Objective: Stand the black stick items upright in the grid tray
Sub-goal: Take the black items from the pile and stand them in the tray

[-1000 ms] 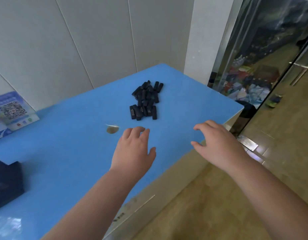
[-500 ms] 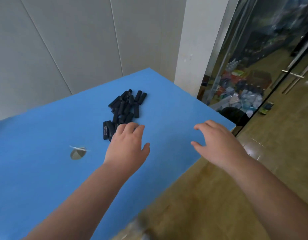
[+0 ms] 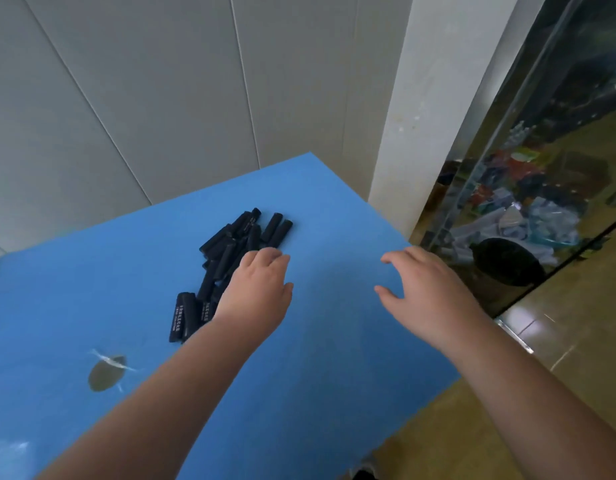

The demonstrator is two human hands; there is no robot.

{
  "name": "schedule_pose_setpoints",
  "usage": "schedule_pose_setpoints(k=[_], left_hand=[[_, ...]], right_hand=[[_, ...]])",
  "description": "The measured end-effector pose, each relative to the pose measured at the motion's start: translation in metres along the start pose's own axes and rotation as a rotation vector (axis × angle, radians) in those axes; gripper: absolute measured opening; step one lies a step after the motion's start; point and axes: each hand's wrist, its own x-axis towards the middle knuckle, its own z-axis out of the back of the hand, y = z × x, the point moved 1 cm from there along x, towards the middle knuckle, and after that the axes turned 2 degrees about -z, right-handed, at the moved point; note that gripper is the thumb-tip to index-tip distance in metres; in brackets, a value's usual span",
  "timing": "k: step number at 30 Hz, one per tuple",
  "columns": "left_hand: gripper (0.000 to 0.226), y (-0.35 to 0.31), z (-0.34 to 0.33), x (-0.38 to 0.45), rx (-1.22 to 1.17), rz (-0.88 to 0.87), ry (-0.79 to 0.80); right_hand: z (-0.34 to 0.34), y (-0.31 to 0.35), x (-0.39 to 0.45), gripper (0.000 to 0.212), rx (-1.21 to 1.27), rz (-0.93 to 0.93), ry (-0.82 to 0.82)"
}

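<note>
Blue counter (image 3: 74, 306), grey wall behind. Near its left front, a grey-brown patch (image 3: 105, 373). Sticks (image 3: 230, 251) lie flat in a loose pile mid-counter, long axes mostly running near-left to far-right. Left hand (image 3: 256, 292) palm down over the pile's right side, fingers loosely spread, holding nothing. Right hand (image 3: 424, 289) hovers apart, fingers relaxed and wide. Far right: glass panel (image 3: 542, 168).

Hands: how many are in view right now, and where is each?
2. The left hand is over the pile of black sticks; the right hand is over bare blue table.
</note>
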Motion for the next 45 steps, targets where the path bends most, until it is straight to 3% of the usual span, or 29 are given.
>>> schedule_pose_setpoints(k=[4,11,17,29,37,45], left_hand=[[0.043,0.006,-0.011,0.042,0.029,0.118,0.002],[0.05,0.007,-0.033,0.082,0.187,0.146,0.101],[0.019,-0.003,-0.038,0.095,0.191,0.341,-0.006],[0.014,-0.001,-0.024,0.101,0.215,0.468,0.109],[0.004,-0.003,-0.01,0.06,-0.46,0.745,-0.292],[0.018,0.004,0.005,0.036,-0.673,0.786,-0.416]], right_hand=[[-0.01,-0.011,0.048,0.046,0.056,0.089,0.053],[-0.027,-0.024,0.105,0.044,0.076,0.238,0.114],[-0.034,-0.034,0.122,0.043,0.101,0.29,0.143],[-0.042,-0.003,0.146,0.044,0.028,0.453,0.215],[-0.075,0.052,0.188,0.033,0.02,0.552,0.288],[-0.109,0.103,0.221,0.022,-0.055,0.789,0.204]])
